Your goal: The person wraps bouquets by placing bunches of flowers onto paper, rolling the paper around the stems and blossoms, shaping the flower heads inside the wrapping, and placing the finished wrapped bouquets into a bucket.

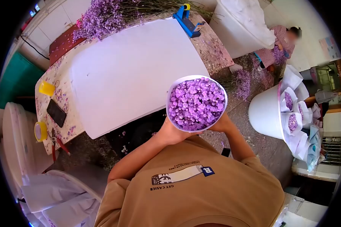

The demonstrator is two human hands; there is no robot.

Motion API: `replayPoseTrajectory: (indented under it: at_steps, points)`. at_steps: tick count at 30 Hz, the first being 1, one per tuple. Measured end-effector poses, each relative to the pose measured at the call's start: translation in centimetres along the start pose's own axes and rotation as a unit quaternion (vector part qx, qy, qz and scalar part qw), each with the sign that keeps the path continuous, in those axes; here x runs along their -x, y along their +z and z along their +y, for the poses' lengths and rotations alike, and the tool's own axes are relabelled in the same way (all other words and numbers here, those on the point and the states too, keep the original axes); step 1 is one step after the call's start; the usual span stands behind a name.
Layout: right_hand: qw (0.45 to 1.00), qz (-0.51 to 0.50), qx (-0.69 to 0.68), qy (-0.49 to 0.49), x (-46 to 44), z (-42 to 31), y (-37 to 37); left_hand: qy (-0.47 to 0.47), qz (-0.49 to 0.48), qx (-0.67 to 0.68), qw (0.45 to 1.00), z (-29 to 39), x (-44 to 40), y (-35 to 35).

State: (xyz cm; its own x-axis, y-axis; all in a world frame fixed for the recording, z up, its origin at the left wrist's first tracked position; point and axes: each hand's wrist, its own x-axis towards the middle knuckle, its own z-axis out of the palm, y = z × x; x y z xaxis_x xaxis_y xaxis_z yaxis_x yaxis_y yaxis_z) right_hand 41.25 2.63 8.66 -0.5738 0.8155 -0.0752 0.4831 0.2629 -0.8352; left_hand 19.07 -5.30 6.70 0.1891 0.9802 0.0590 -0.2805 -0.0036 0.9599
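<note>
1. Flower bundle (197, 104): purple, in white wrap (172, 85), held before my chest, blooms facing my camera, near the paper's (136, 72) right corner.
2. Left hand (173, 132): curled on wrap, holding it; fingertips hidden.
3. Right hand (219, 123): at wrap's far side; fingers hidden, can't tell how closed.
4. Paper lies on table (74, 123).

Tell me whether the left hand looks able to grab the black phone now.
Probably not just yet: the left hand is holding the flower bundle, though nothing covers the black phone.
</note>
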Motion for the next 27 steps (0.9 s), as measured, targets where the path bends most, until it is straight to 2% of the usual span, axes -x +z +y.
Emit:
replayPoseTrajectory:
  at_steps: [3,5,7,9,10,11,14,15,16,17,19,24,26,27]
  points:
    - [0.998,-0.016,0.06,0.013,-0.4,0.6,0.3,0.054,0.014,-0.047,0.997,0.0,0.0,0.2]
    - [0.994,0.01,0.099,-0.033,-1.2,1.6,0.7,0.073,0.011,-0.081,0.994,0.0,-0.1,-0.3]
    - [0.997,0.005,0.065,-0.03,-1.2,2.0,0.9,0.037,0.0,-0.108,0.993,0.3,0.2,-1.1]
    - [0.996,0.047,-0.029,-0.065,-1.2,1.7,1.0,0.067,0.04,0.0,0.997,2.2,0.7,-1.7]
    - [0.992,0.04,-0.076,-0.09,-1.1,2.4,1.0,0.049,-0.006,-0.039,0.998,2.6,1.2,-3.4]
    - [0.996,0.031,-0.054,-0.065,-0.9,3.0,0.9,0.132,0.017,-0.03,0.991,3.4,1.6,-4.5]
    - [0.991,0.035,-0.097,-0.09,-0.8,2.6,1.6,0.082,0.08,0.109,0.987,8.4,2.3,-5.7]
    - [0.994,0.031,-0.064,-0.087,-0.9,2.5,1.7,0.129,0.099,-0.057,0.985,9.3,2.2,-6.2]
    - [0.996,0.027,-0.032,-0.084,-1.0,2.6,1.8,0.171,0.114,-0.222,0.953,9.9,2.2,-6.5]
    - [0.996,0.024,-0.035,-0.083,-1.0,2.9,2.0,0.167,0.116,-0.223,0.953,10.5,2.2,-6.2]
    - [0.994,0.023,0.017,-0.104,-0.9,3.8,2.4,0.143,0.134,-0.32,0.927,11.0,1.6,-5.2]
    - [0.99,0.016,0.079,-0.114,-0.3,3.0,2.0,0.124,0.11,-0.317,0.934,9.9,1.1,-5.2]
    - [0.991,0.016,0.062,-0.115,-0.4,3.0,2.0,0.19,0.208,-0.322,0.904,9.5,1.0,-5.7]
    - [0.992,0.017,0.045,-0.119,-0.5,2.9,2.1,0.218,0.232,-0.388,0.865,9.7,1.0,-6.2]
